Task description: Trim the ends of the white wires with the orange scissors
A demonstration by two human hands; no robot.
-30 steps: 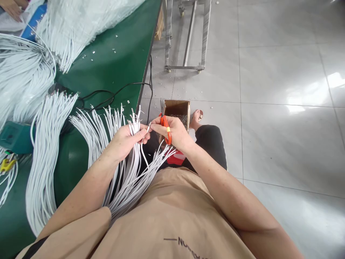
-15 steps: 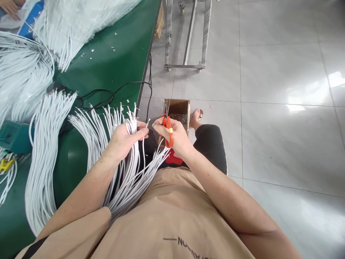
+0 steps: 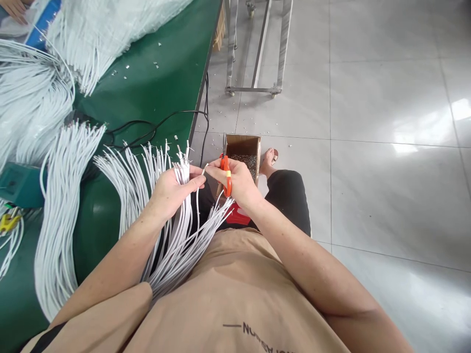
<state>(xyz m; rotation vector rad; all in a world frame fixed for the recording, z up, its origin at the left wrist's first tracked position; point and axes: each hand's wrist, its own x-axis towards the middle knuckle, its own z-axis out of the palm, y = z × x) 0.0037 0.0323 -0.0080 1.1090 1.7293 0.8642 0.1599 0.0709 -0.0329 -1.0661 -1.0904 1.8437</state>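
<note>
My left hand [image 3: 172, 189] grips a thick bundle of white cables [image 3: 180, 230] that runs down across my lap, their cut ends pointing up. My right hand [image 3: 237, 181] holds orange-handled cutters [image 3: 225, 174] in the palm, blades pointing up. Its thumb and forefinger pinch the tip of a single white cable [image 3: 198, 196] pulled from the bundle. The two hands nearly touch above my knee.
A cardboard box [image 3: 243, 147] of small offcuts stands on the floor by my foot. The green table [image 3: 154, 93] at left carries more white cable bundles [image 3: 59, 206], a black cord [image 3: 158, 125] and a teal device [image 3: 18, 184]. A metal trolley frame [image 3: 253, 49] stands behind.
My right hand has shifted slightly, the cutters now nearer the box. The single cable's tip stays pinched between my fingers. The left hand keeps its grip on the bundle.
</note>
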